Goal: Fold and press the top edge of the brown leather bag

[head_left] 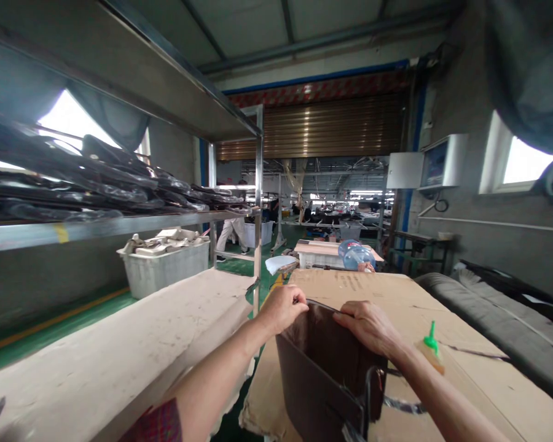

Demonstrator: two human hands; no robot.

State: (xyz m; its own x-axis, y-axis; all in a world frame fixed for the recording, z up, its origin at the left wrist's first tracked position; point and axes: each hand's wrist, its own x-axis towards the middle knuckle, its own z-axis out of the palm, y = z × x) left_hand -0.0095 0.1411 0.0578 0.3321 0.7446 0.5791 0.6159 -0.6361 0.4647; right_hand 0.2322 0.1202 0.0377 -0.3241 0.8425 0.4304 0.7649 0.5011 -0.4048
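Two long surfaces are filling the view: a pale bench (120, 356) running along the left under a steel rack (120, 227), and a cardboard-covered table (442, 307) on the right. Black bagged pieces (96, 178) are lying stacked on the rack shelf, and a grey crate (163, 267) of scraps is sitting at the far end of the bench. A dark padded roll (488, 319) is lying along the table's right edge. Further off, a blue water jug (357, 255) is lying on a box.

At the table's near left edge a dark brown bag (325, 368) is standing open, mouth toward the camera. Both hands are working its far top rim. The left hand (281, 310) is pinching the rim at the left corner, fingers curled shut on it. The right hand (368, 325) is lying over the rim just right of centre, fingers closed over the edge. A black strap with a buckle (373, 393) is hanging at the bag's right side.

Bag looks like leather or faux leather: light, semi-stiff walls that are holding shape but would probably flex, surface smooth and a bit slick. Best hold is likely the rim corners, as now, or the base from below.

A small glue bottle with a green tip (431, 350) is standing on the cardboard just right of the right wrist, close enough to knock over.
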